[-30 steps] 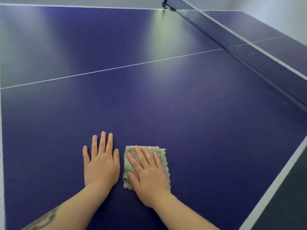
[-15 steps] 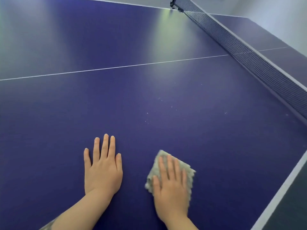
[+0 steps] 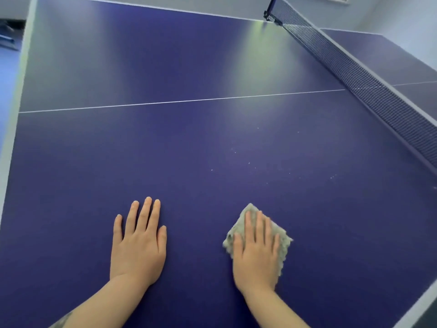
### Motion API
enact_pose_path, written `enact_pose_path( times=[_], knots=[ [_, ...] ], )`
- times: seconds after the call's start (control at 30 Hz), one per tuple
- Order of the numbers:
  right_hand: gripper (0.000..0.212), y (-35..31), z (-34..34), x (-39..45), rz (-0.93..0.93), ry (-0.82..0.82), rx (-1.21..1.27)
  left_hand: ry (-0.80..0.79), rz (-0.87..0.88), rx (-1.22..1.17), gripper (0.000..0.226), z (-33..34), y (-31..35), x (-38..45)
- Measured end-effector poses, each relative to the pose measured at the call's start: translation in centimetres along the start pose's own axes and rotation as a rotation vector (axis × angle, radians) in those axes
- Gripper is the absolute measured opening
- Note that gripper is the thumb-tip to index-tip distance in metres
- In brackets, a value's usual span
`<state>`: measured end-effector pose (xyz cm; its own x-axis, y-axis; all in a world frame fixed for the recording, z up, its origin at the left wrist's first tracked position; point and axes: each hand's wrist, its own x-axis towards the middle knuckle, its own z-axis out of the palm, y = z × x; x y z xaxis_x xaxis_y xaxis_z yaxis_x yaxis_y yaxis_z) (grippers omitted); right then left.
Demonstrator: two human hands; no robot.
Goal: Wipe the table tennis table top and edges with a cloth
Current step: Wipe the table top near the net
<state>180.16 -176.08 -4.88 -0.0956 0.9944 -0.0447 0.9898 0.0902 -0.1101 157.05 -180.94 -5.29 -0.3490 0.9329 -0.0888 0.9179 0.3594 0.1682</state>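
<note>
Head view puts the cloth [image 3: 282,242] at about 5 o'clock of my frame, a grey, nubbly rag lying flat on the blue table top [image 3: 189,162]. One corner of it points toward 12 o'clock, another toward 3 o'clock. I see my right hand [image 3: 256,254] spread flat over it, fingers straight and close together, palm pressing down; nothing is curled round the fabric. The rag shows past the fingertips and along both sides of the hand.

At 9 o'clock from the cloth, well apart from it, my left hand [image 3: 139,245] lies palm down on the bare surface, fingers straight and slightly fanned, holding nothing. A dark mark shows on the left forearm at the bottom edge, too cut off to make out.

Toward 12 o'clock from the cloth, small pale specks [image 3: 248,163] dot the surface. Farther up, a thin white centre line [image 3: 182,101] crosses the table from 9 o'clock toward 2 o'clock and meets the net [image 3: 369,79], which runs from 1 o'clock down to 3 o'clock. A pale band edges the table at 9 o'clock and again at the 4 o'clock corner.

I can read no brand, label or writing on the cloth, the net or the table.
</note>
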Motion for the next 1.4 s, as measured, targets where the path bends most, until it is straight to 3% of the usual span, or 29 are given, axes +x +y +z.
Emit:
enact_pose_path(
  times=[0.1, 0.23, 0.33, 0.4, 0.47, 0.53, 0.63, 0.77, 0.83, 0.9, 1.0, 1.13, 1.27, 1.4],
  knots=[
    [0.057, -4.4, 0.4, -0.5, -0.336, -0.068, 0.023, 0.026, -0.022, -0.051, 0.060, -0.7, 0.9, 1.1],
    [0.063, -8.0, 0.0, 6.7, -0.600, -0.138, 0.040, 0.045, -0.058, -0.172, 0.053, -1.5, 3.5, 5.8],
    [0.067, -6.3, -0.7, 13.3, -0.400, -0.226, 0.001, 0.030, -0.144, -0.183, 0.055, -1.1, 5.0, 8.8],
    [0.062, -3.1, -0.8, 15.3, -0.165, -0.179, -0.014, 0.026, -0.173, -0.118, 0.056, -0.6, 5.8, 9.9],
    [0.065, -0.4, -0.3, 13.8, -0.067, -0.095, -0.047, 0.033, -0.168, -0.071, 0.057, -0.3, 6.3, 10.6],
    [0.064, -0.1, -0.2, 10.3, -0.122, 0.001, -0.038, 0.053, -0.162, -0.071, 0.059, 0.0, 6.6, 10.8],
    [0.059, -3.4, 0.2, 8.6, -0.325, -0.016, 0.051, 0.070, -0.153, -0.068, 0.063, 0.2, 6.5, 10.9],
    [0.059, -8.1, 0.0, 14.4, -0.548, -0.125, 0.091, 0.086, -0.158, -0.058, 0.055, 0.5, 6.3, 11.2],
    [0.058, -8.5, -0.3, 18.6, -0.547, -0.187, 0.102, 0.080, -0.171, -0.070, 0.055, 0.5, 6.2, 11.3],
    [0.056, -7.1, -0.9, 22.4, -0.448, -0.175, 0.059, 0.091, -0.181, -0.059, 0.056, 0.5, 6.2, 11.3],
    [0.057, -1.3, -1.3, 25.0, -0.155, -0.139, 0.004, 0.072, -0.188, -0.073, 0.056, 0.2, 6.6, 11.4],
    [0.057, 5.9, -1.7, 19.8, 0.116, -0.087, -0.045, 0.057, -0.196, -0.099, 0.057, -0.2, 6.7, 11.6],
    [0.057, 4.3, -0.8, 11.5, 0.028, 0.035, 0.008, 0.074, -0.189, -0.173, 0.055, -0.5, 6.7, 11.4],
    [0.056, -1.8, -0.2, 7.3, -0.296, -0.072, 0.040, 0.077, -0.082, -0.229, 0.052, -0.6, 6.3, 9.9]
  ],
)
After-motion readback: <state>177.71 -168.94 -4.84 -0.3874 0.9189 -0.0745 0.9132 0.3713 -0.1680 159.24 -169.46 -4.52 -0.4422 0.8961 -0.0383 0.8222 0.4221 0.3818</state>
